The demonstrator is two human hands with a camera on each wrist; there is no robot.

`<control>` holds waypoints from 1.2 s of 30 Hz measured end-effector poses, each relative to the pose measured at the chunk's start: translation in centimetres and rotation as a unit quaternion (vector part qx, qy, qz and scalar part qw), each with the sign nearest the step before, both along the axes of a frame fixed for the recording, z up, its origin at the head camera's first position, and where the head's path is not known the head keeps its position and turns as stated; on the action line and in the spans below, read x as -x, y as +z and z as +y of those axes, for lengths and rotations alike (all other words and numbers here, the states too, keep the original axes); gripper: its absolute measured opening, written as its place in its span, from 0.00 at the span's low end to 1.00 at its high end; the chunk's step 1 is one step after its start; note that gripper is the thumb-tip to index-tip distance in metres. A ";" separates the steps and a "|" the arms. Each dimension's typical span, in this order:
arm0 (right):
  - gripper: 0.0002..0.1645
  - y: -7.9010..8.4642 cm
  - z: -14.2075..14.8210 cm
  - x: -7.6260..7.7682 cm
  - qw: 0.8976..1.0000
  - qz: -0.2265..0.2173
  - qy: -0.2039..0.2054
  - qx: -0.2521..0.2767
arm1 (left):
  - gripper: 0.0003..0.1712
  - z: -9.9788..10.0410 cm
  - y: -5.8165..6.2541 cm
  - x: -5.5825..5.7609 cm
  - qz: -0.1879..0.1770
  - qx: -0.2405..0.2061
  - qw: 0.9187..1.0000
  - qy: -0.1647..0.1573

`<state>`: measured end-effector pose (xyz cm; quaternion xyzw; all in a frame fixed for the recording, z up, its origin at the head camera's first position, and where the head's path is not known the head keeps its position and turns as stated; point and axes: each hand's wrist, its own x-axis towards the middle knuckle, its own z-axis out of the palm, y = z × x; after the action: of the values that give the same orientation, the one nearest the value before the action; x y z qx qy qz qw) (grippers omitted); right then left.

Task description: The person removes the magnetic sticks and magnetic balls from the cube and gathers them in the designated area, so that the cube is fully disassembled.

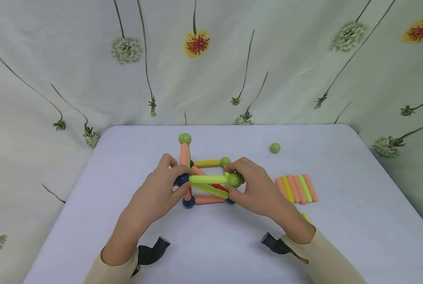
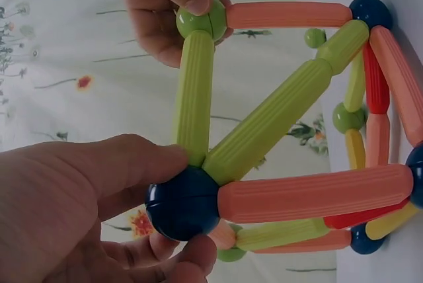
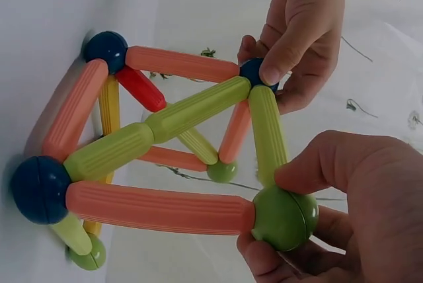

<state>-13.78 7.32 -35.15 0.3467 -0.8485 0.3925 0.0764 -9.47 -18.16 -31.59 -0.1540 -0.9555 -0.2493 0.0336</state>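
Observation:
A frame of coloured rods and balls stands on the table. At its upper left corner my left hand (image 1: 158, 191) pinches a dark blue ball (image 2: 182, 203) between thumb and fingers. My right hand (image 1: 257, 187) grips a green ball (image 3: 285, 218) at the upper right corner. A lime rod (image 1: 208, 179) spans these two balls. Beneath each ball runs an upright salmon rod (image 3: 162, 208), seen in the right wrist view. Lime pieces form a diagonal (image 2: 277, 108) down to a lower blue ball (image 3: 41, 189). In the head view, my right hand hides part of the frame's right side.
Right of the frame lies a row of salmon, yellow and lime rods (image 1: 296, 189). A loose green ball (image 1: 275, 148) sits farther back. Another lime piece (image 1: 306, 216) shows partly behind my right forearm. A flower-patterned cloth (image 1: 211, 79) hangs behind the white table (image 1: 126, 142).

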 end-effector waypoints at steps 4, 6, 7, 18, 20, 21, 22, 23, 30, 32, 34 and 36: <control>0.16 0.1 0.5 -0.1 1.000 -0.014 0.002 0.007 | 0.18 0.9 0.3 -0.5 0.019 0.025 0.999 -0.009; 0.16 0.1 0.6 0.1 1.000 -0.021 0.007 0.007 | 0.17 1.1 0.2 -0.7 0.032 0.037 0.999 -0.006; 0.15 0.0 0.6 0.2 1.000 -0.022 0.009 0.003 | 0.17 1.2 0.1 -0.8 0.039 0.041 0.998 -0.003; 0.09 0.1 0.6 0.6 0.999 0.016 0.023 -0.033 | 0.16 1.3 -0.6 -0.2 0.091 0.074 0.993 -0.010; 0.09 -0.1 0.6 0.7 0.999 0.021 0.028 -0.029 | 0.15 1.3 -0.6 -0.1 0.094 0.079 0.992 -0.012; 0.09 -0.2 0.6 0.8 0.999 0.023 0.030 -0.026 | 0.15 1.3 -0.6 0.0 0.095 0.081 0.992 -0.014; 0.09 -0.1 0.6 0.7 0.999 0.025 0.032 -0.025 | 0.15 1.2 -0.6 0.0 0.098 0.081 0.992 -0.015; 0.09 -0.1 0.6 0.7 0.999 0.027 0.033 -0.023 | 0.15 1.2 -0.5 0.0 0.100 0.080 0.992 -0.016; 0.08 -0.1 0.6 0.6 0.999 0.027 0.038 -0.027 | 0.15 1.0 -0.7 0.1 0.108 0.073 0.991 -0.019; 0.07 -0.2 0.6 0.6 0.999 0.026 0.038 -0.029 | 0.16 1.0 -0.7 0.0 0.105 0.069 0.992 -0.019; 0.07 -0.2 0.6 0.5 0.998 0.027 0.038 -0.029 | 0.16 1.0 -0.7 0.0 0.101 0.064 0.993 -0.019; 0.07 -0.2 0.6 0.5 0.998 0.029 0.038 -0.029 | 0.16 1.0 -0.7 0.0 0.096 0.060 0.993 -0.017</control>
<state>-14.24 7.90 -35.37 0.3920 -0.8433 0.3598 0.0759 -9.45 -17.18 -32.30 -0.1950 -0.9584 -0.1756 0.1119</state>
